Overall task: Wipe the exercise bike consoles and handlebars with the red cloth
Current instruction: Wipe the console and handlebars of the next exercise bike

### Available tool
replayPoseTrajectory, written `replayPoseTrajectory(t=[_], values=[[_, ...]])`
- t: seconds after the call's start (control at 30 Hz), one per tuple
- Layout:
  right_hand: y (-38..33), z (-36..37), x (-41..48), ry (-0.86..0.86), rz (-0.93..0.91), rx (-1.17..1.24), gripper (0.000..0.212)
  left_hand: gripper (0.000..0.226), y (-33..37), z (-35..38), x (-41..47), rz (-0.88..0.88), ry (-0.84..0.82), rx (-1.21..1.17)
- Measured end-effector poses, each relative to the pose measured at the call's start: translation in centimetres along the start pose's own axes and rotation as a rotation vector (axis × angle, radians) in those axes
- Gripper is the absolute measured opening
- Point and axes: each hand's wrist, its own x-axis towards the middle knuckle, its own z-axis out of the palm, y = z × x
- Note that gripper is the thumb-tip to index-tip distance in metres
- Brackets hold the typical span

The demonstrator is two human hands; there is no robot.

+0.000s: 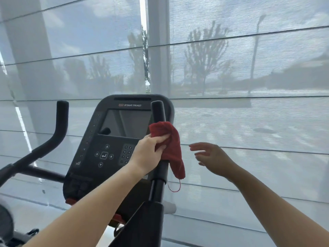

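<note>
A black exercise bike console (110, 150) with a grey screen and keypad stands in front of me. Its right handlebar (158, 111) rises upright just right of the screen; the left handlebar (61, 118) curves up at the far left. My left hand (147, 154) grips the red cloth (171, 145) and presses it around the right handlebar's middle. The cloth hangs down with a loose thread at its tip. My right hand (211, 157) hovers to the right of the cloth, fingers spread, holding nothing and touching nothing.
A window wall with translucent roller blinds (249, 122) fills the background close behind the bike. The bike's black frame post (153, 216) runs down below the handlebar. Part of another machine (7, 223) shows at the lower left.
</note>
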Motion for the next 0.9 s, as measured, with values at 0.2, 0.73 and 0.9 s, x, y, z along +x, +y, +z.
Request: replayPoseTrajectory(t=[0.2, 0.73, 0.9], values=[[-2.9, 1.7, 0.7, 0.075, -0.034, -0.008, 0.039, 0.031, -0.3, -4.6, 1.4, 0.273, 0.131, -0.027], [-6.5, 3.4, 1.0, 0.293, 0.021, -0.083, 0.041, 0.051, -2.0, -5.6, 11.6, 0.402, -0.148, -0.051], [-6.8, 4.1, 0.9, 0.334, 0.044, -0.112, 0.04, 0.037, -2.2, -3.8, 11.3, 0.375, 0.07, -0.26]])
